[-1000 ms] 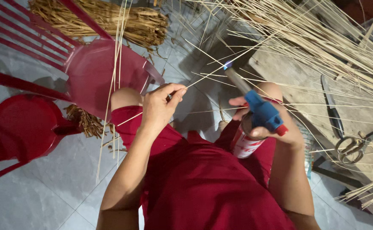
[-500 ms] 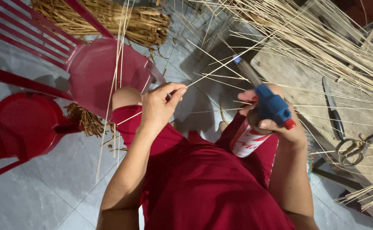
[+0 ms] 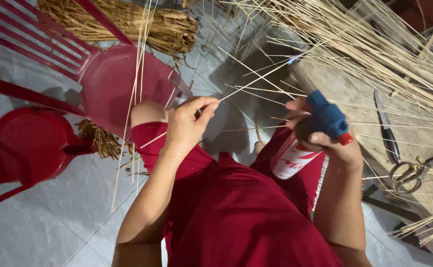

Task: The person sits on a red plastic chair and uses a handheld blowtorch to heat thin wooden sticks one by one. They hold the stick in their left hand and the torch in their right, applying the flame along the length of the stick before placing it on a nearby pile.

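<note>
Left hand: pinches a thin stick, centre of frame.
Right hand: grips a blue-headed torch can, centre right.
Risk: the flame tip may burn nearby loose sticks on the bench.

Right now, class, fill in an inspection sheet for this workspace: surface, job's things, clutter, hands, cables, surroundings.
Surface: grey tiled floor; wooden bench at right.
Job's things: thin cane strip; blue-headed gas torch, small flame at its tip.
Clutter: loose cane strips, scissors, knife on the bench.
Hands: left hand pinches the strip; right hand grips the torch.
Cables: nothing seen.
Surroundings: red plastic chairs, straw bundle.
</note>
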